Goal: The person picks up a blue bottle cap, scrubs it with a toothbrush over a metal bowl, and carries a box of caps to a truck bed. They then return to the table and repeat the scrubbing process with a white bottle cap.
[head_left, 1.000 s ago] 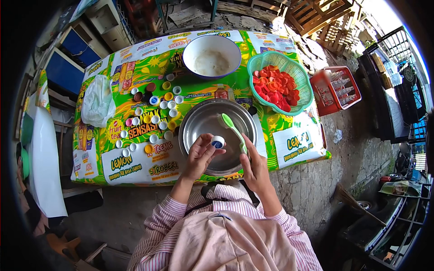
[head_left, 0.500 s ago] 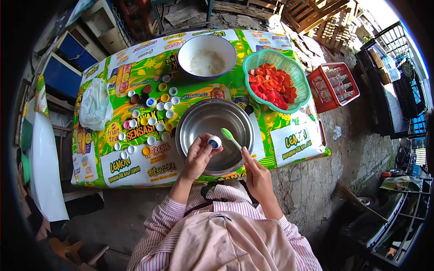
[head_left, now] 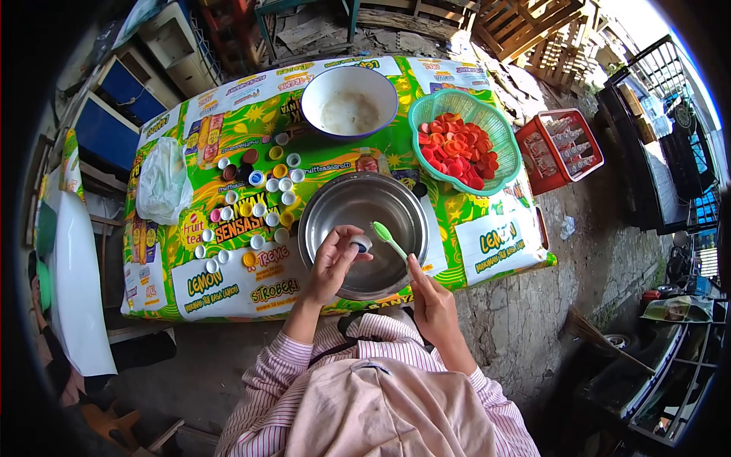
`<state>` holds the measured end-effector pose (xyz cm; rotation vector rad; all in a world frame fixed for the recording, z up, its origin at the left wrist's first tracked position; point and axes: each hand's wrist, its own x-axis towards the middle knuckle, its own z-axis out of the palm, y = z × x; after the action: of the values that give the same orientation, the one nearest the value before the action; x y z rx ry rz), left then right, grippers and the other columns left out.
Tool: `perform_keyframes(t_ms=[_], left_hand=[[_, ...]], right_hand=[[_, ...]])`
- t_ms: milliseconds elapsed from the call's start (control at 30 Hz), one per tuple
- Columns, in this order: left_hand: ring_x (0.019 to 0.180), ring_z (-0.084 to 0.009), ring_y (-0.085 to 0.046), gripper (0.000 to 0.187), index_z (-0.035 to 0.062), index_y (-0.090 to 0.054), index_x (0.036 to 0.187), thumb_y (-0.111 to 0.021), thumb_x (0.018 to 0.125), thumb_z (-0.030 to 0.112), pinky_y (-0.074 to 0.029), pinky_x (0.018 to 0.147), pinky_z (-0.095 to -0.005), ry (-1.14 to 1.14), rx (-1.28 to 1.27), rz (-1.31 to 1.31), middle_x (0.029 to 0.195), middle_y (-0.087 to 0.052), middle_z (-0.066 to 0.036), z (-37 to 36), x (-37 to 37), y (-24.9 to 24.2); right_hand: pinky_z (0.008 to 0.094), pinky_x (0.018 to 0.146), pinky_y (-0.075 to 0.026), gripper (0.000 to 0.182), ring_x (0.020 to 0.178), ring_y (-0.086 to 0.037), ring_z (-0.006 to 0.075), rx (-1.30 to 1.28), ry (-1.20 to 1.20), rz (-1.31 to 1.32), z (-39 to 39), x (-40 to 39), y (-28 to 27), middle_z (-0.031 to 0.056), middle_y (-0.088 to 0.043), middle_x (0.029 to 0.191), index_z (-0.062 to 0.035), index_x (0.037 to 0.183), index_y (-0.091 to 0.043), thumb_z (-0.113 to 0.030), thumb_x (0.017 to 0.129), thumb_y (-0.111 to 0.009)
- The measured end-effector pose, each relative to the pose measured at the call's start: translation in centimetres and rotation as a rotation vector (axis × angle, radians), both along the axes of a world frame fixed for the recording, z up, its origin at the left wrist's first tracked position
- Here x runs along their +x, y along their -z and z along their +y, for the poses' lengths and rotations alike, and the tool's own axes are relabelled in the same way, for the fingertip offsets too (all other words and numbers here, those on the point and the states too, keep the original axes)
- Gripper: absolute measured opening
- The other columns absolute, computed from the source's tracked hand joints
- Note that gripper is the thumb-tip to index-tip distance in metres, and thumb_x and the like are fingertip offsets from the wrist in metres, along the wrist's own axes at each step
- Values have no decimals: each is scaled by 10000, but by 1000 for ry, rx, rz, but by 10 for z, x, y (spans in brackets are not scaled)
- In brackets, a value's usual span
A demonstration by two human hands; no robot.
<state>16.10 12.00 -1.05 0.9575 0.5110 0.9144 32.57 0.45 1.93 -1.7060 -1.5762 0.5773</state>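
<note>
Over the steel basin [head_left: 320, 213], my left hand [head_left: 332, 263] pinches a small bottle cap [head_left: 360, 243] between its fingers. The cap is tilted, and my fingers cover part of it. My right hand [head_left: 432, 295] grips the handle of a green toothbrush [head_left: 391, 239], its bristled head pointing up and left, close to the cap but apart from it. Left of the basin, several loose bottle caps [head_left: 259, 209] in white, yellow, brown and pink lie scattered on the printed table cover [head_left: 228, 297].
A white enamel bowl [head_left: 312, 103] with cloudy liquid stands behind the basin. A turquoise plastic basket [head_left: 421, 141] holds many red discs. A clear plastic bag [head_left: 162, 183] lies at the left. Beyond the right table edge is a red crate [head_left: 544, 174] with wrapped items.
My left fingers have turned the cap, so its blue printed top shows less now. The toothbrush stays near the same place. The view has shifted slightly.
</note>
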Motion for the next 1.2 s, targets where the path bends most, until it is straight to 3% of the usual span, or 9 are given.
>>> perform_keyframes(t_ms=[100, 267, 400, 467, 667, 733, 867, 1000, 1200], left_hand=[[837, -103, -510, 342, 31, -386, 1159, -517, 843, 43, -443, 716, -239, -48, 119, 62, 963, -496, -44, 3, -2, -3], [869, -105, -527, 464, 39, -329, 1143, -621, 788, 106, -437, 769, -244, -66, 151, 107, 938, -512, -56, 5, -9, -4], [904, -159, -570, 436, 53, -310, 1063, -635, 774, 83, -452, 809, -274, -12, 92, -2, 926, -513, -69, 8, -8, -15], [842, -142, -558, 424, 57, -315, 1078, -619, 781, 69, -470, 741, -241, -47, 177, 119, 923, -500, -64, 7, -9, -15], [877, -114, -539, 393, 48, -337, 1064, -622, 795, 77, -445, 772, -239, -100, 233, 122, 936, -511, -58, 5, -9, -10], [880, -103, -531, 387, 46, -350, 1069, -623, 797, 84, -441, 776, -232, -104, 239, 156, 940, -514, -55, 4, -10, -11], [856, -79, -517, 387, 38, -381, 1086, -632, 798, 103, -421, 799, -219, -86, 264, 315, 929, -517, -39, 2, -11, -19], [855, -69, -512, 267, 20, -461, 993, -627, 802, 105, -424, 780, -214, -39, 305, 323, 891, -524, -20, 5, -14, -12], [783, -48, -499, 188, 28, -500, 926, -623, 804, 102, -420, 732, -192, 28, 235, 151, 847, -509, 2, 7, -13, -12]], right_hand=[[388, 514, -434, 614, 574, -556, 295, -2, -37, -8, -1, -1, 3, 113, -554, 708, -210, 1318, -363, 18, 764, -496], [385, 519, -436, 583, 576, -556, 285, 71, -83, 30, -2, -3, 0, 107, -553, 711, -205, 1302, -390, 13, 773, -504], [372, 504, -435, 570, 547, -551, 273, 16, -55, -18, 0, -1, 1, 96, -553, 690, -202, 1301, -393, 5, 783, -509], [365, 508, -446, 566, 558, -564, 276, 62, -56, 15, 0, -1, -3, 99, -572, 707, -201, 1299, -394, 5, 784, -508], [365, 531, -454, 562, 580, -572, 283, 12, -75, -1, 4, 7, -5, 123, -580, 743, -194, 1288, -411, 17, 776, -507], [361, 534, -455, 570, 587, -575, 285, 142, -133, 29, 6, 4, -2, 122, -583, 745, -196, 1290, -408, 25, 773, -502], [359, 536, -454, 570, 583, -574, 273, 15, -88, -13, 10, 10, -4, 123, -579, 743, -178, 1288, -413, 35, 766, -497], [363, 530, -453, 572, 563, -565, 262, 84, -166, -33, 11, 9, -2, 99, -564, 705, -173, 1286, -414, 30, 760, -507], [356, 507, -448, 563, 576, -573, 267, 87, -166, 21, 13, 14, 0, 106, -582, 735, -173, 1289, -408, 19, 768, -505]])
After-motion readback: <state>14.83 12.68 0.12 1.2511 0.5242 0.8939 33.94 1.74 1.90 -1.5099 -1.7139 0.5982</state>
